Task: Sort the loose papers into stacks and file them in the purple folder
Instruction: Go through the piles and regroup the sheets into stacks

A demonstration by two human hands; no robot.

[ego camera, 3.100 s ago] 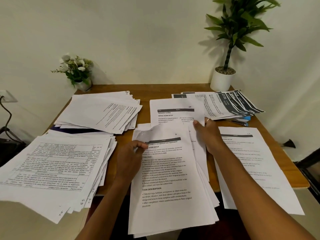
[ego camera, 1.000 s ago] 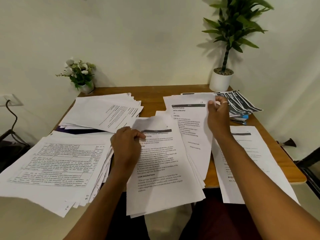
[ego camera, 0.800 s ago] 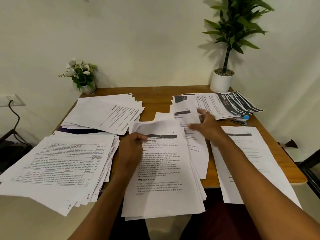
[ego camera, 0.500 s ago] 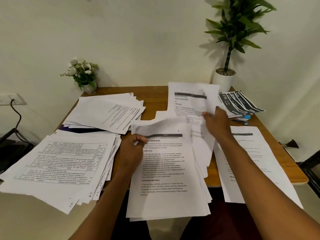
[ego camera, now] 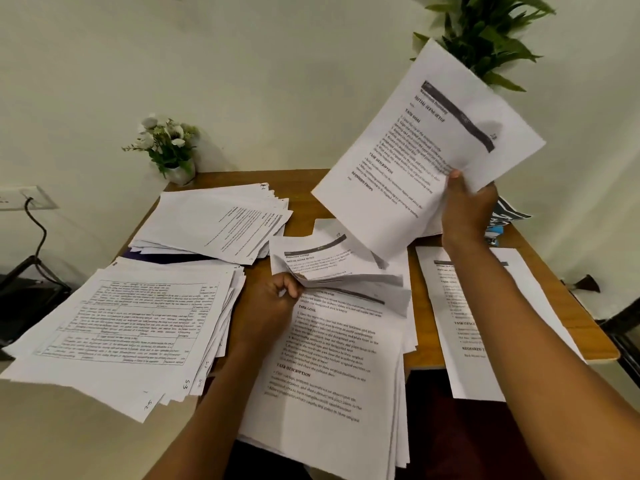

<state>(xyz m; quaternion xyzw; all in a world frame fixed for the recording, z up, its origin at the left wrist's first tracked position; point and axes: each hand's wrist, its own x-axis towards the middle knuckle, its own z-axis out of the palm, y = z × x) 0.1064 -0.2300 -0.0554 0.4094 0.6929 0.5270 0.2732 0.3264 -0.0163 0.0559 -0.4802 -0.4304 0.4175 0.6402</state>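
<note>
While stacks (ego camera: 131,327) overhang the surface's (ego camera: 301,188) near edge, one sheet (ego camera: 426,147) is pinched aloft by the right hand (ego camera: 467,209); page corners (ego camera: 332,271) are pinched by the left hand (ego camera: 273,299).

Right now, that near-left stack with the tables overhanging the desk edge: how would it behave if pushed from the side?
The near-left stack is fanned and uneven, so the sheets would likely shear apart rather than move together. Its front corner overhangs the desk, so loose sheets probably droop or slide off. Plain paper looks floppy, with little grip between sheets.
</note>
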